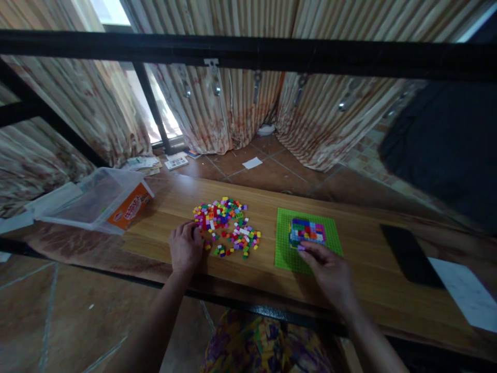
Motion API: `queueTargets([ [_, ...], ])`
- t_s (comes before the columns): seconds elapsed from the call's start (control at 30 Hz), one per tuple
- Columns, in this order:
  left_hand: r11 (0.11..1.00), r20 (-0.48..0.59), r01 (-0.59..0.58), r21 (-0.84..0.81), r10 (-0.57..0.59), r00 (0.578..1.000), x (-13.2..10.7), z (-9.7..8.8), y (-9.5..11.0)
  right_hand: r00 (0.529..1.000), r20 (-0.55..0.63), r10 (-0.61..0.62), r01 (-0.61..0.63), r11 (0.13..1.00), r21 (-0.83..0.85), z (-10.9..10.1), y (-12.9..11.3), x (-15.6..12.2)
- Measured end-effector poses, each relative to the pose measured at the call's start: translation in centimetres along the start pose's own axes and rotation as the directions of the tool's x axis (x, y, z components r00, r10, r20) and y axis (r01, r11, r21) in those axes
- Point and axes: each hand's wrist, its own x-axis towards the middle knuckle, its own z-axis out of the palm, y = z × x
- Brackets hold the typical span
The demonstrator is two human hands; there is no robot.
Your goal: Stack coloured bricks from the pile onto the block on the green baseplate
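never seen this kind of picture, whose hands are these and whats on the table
No machine: these are one person's two bare hands, filmed by a camera worn on their head, looking forward and down, so the arms enter from below. On the wooden table lie a pile of small coloured bricks, a green baseplate carrying a block of bricks, a clear plastic tub at the left, and a black flat device and white sheet at the right. The left hand rests at the pile's edge. The right hand reaches a purple brick at the block's near edge; whether it grips it is unclear.
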Motion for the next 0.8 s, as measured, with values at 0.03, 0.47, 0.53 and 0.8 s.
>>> queueTargets([
  [0.03, 1.000, 0.002, -0.004, -0.001, 0.004, 1.000, 0.0, 0.0, 0.0, 0.999, -0.029, -0.024, 0.023, 0.998, -0.059, -0.8, 0.2, 0.3],
  [0.47, 1.000, 0.024, 0.005, 0.027, -0.005, 1.000, 0.2, -0.1, 0.1, 0.938, -0.036, -0.343, 0.304, 0.872, -0.384, -2.4, 2.2, 5.6],
  [0.53, 1.000, 0.026, -0.001, 0.028, 0.000, 1.000, 0.2, -0.2, 0.1, 0.938, -0.035, -0.344, 0.303, 0.866, -0.398, -2.4, 2.6, 5.5],
  [0.8, 1.000, 0.038, 0.016, 0.026, -0.017, 0.999, 0.2, -0.3, 0.3, 0.909, 0.005, -0.418, 0.374, 0.807, -0.458, -2.7, 2.4, 5.6],
])
